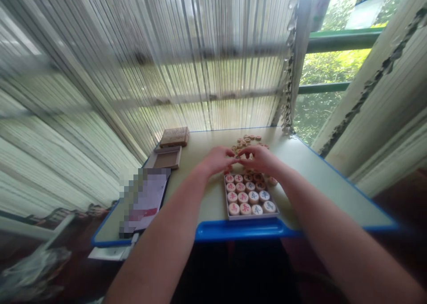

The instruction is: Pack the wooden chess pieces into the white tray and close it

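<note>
Several round wooden Chinese chess pieces lie in a loose pile (246,139) on the table, beyond and partly behind my hands. My left hand (218,159) reaches in from the left with curved fingers. Opposite it, my right hand (260,159) has its index finger arched over its thumb. The fingertips of both hands come together around a small piece (238,157), mostly covered by them. Just nearer to me stands a shallow open box (228,208), holding rows of pieces with red characters on the left and dark ones on the right. Its far row is partly shaded.
A single piece (272,180) sits beside the box's right edge. At the left are a brown wooden box (174,136), an empty shallow lid or tray (167,157) and a partly blurred flat device (150,199). The table (320,184) has a blue rim; a string curtain hangs behind it.
</note>
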The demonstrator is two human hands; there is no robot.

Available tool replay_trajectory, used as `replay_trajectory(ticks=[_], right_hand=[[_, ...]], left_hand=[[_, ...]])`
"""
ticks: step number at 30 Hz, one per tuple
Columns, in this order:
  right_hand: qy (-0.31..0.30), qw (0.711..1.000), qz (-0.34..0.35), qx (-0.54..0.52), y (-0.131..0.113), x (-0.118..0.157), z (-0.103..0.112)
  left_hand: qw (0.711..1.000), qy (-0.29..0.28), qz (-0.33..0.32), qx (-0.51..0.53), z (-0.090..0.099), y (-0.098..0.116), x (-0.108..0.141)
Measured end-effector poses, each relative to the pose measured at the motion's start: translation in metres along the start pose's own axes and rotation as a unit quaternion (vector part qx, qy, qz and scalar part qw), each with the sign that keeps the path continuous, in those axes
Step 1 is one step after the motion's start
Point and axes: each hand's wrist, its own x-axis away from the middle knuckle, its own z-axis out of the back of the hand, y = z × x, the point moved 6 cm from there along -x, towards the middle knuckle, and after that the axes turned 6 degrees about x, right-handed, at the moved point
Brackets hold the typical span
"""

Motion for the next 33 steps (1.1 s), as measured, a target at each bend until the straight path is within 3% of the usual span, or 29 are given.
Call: replay_trajectory(ticks=[6, 11, 16, 19, 21, 27, 33], right_hand=[[-0.035, 0.995, -0.033, -0.088, 0.004, 0.015, 0.004], [-0.029, 0.992, 0.000, -0.121, -0.010, 0.032, 0.020], [0.034, 0.993, 0.022, -0.114, -0.027, 0.079, 0.032], [0.046, 0.991, -0.007, -0.124, -0.027, 0.107, 0.025], [0.046, 0.992, -0.014, -0.120, -0.026, 0.117, 0.019], [0.045, 0.994, 0.002, -0.096, -0.026, 0.118, 0.015], [0.049, 0.996, 0.038, -0.066, -0.034, 0.119, 0.016]], left_hand=[[0.999, 0.021, -0.044, -0.022, -0.001, 0.016, 0.012], [0.993, 0.050, -0.107, 0.004, 0.003, 0.036, 0.034], [0.981, 0.068, -0.179, 0.033, -0.008, 0.050, 0.076], [0.976, 0.131, -0.175, 0.016, -0.017, 0.049, 0.100], [0.972, 0.140, -0.187, -0.001, -0.025, 0.051, 0.110], [0.967, 0.181, -0.179, 0.020, -0.024, 0.047, 0.111], [0.965, 0.172, -0.192, 0.057, -0.023, 0.046, 0.112]])
